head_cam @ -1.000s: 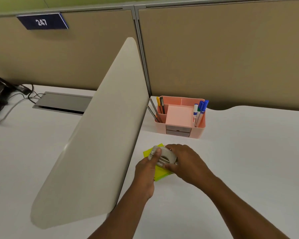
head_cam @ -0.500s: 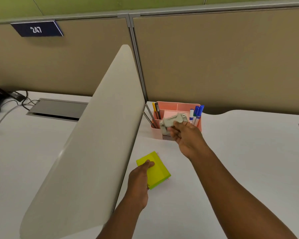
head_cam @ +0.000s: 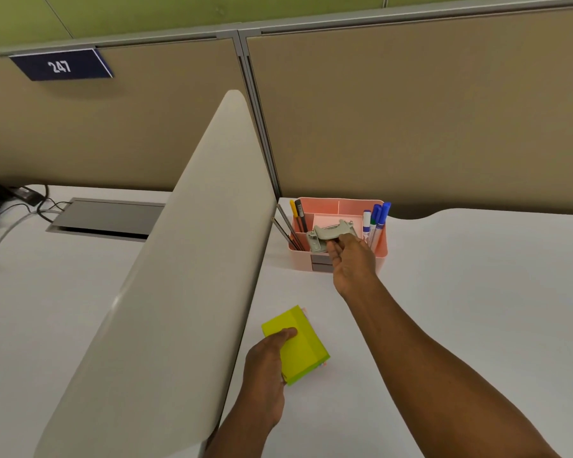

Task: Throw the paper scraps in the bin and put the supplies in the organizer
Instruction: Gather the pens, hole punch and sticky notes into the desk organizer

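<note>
A pink desk organizer [head_cam: 380, 252] stands at the back of the white desk, with pens [head_cam: 297, 213] in its left slot and blue-capped markers [head_cam: 375, 219] in its right one. My right hand [head_cam: 352, 262] grips a grey metal hole punch [head_cam: 328, 234] and holds it over the organizer's middle compartment. Nearer to me, a yellow-green block of sticky notes [head_cam: 303, 345] lies on the desk. My left hand [head_cam: 268, 368] rests on its left side, thumb on top. No paper scraps or bin show.
A tall cream divider panel [head_cam: 166, 292] slants along the left of the work area, right beside my left hand. Beige cubicle walls [head_cam: 411, 120] close the back. Cables [head_cam: 30, 200] and a grey cable hatch [head_cam: 106, 217] lie on the neighbouring desk.
My right hand lifted the hole punch off the sticky notes and carried it back to the organizer. My left hand stayed on the sticky notes.
</note>
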A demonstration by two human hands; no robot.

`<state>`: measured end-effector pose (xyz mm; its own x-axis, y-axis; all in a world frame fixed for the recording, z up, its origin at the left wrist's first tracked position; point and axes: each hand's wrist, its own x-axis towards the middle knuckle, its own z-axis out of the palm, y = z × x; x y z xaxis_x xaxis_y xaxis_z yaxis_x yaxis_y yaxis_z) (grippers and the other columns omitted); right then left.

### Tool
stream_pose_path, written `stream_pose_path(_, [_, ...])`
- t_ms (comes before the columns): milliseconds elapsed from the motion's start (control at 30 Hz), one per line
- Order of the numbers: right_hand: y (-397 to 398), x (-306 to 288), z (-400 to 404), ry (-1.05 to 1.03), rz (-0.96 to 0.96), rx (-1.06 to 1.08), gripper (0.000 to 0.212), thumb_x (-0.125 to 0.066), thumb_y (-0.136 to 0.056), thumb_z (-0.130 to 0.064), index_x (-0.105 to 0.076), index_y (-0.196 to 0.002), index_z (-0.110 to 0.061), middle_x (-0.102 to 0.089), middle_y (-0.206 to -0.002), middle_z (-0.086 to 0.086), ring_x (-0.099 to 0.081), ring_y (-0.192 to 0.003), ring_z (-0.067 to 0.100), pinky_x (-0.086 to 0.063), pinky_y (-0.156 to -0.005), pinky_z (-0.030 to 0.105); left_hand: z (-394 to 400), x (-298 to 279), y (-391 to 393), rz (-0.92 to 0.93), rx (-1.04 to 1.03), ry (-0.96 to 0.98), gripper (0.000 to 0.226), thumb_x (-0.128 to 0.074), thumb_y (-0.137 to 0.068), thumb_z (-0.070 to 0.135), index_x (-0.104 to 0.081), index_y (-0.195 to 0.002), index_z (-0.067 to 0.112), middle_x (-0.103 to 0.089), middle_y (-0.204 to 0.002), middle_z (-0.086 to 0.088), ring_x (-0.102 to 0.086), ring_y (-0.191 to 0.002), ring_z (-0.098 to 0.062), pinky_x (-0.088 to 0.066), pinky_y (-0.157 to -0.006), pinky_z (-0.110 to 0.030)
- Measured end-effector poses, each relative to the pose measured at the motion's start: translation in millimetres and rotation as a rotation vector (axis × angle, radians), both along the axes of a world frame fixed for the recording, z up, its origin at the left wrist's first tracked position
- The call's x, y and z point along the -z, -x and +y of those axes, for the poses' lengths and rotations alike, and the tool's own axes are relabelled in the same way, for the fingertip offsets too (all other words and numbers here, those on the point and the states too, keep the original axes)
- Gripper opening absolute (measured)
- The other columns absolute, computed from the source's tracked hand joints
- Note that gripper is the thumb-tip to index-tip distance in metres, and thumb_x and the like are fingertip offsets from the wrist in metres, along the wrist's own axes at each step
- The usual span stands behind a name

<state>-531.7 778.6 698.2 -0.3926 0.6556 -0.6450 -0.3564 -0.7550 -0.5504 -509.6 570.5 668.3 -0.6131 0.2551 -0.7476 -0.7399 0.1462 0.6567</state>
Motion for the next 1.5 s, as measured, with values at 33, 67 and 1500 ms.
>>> stream_pose_path(33, [-1, 0, -1, 0.012, 0.024, 0.013, 0.017, -0.064, -0.090, -0.010, -0.059, -0.100, -0.023, -0.070, -0.111, 0.009, -0.071, -0.095, 0.022, -0.060, -0.079, 0.032, 2, -1, 0, -0.004, 0.000, -0.011, 0.034, -0.076, -0.074, 0.020, -0.069, -0.107, 0.015, -0.073, -0.108, -0.014, -0.066, -0.102, -0.036, -0.054, -0.085, -0.043])
stream_pose_path(67, [-1, 0, -2, 0.029, 0.049, 0.022, 0.018, -0.065, -0.089, -0.011, -0.058, -0.102, -0.022, -0.070, -0.110, 0.009, -0.072, -0.093, 0.021, -0.061, -0.075, 0.031, 4, -1, -1, -0.005, 0.001, -0.020, 0.032, -0.076, -0.074, 0.020, -0.069, -0.105, 0.015, -0.073, -0.107, -0.013, -0.067, -0.101, -0.036, -0.054, -0.085, -0.043])
stream_pose_path(1500, [-117, 66, -89, -1.054, -0.576, -0.759, 0.032, -0.049, -0.089, 0.009, -0.055, -0.110, -0.014, -0.064, -0.105, -0.011, -0.061, -0.098, 0.004, -0.046, -0.082, 0.008, 28, 32, -4, 0.781, 0.677, 0.165, 0.031, -0.050, -0.091, -0.009, -0.058, -0.101, 0.020, -0.064, -0.098, 0.008, -0.062, -0.095, -0.007, -0.046, -0.082, -0.008])
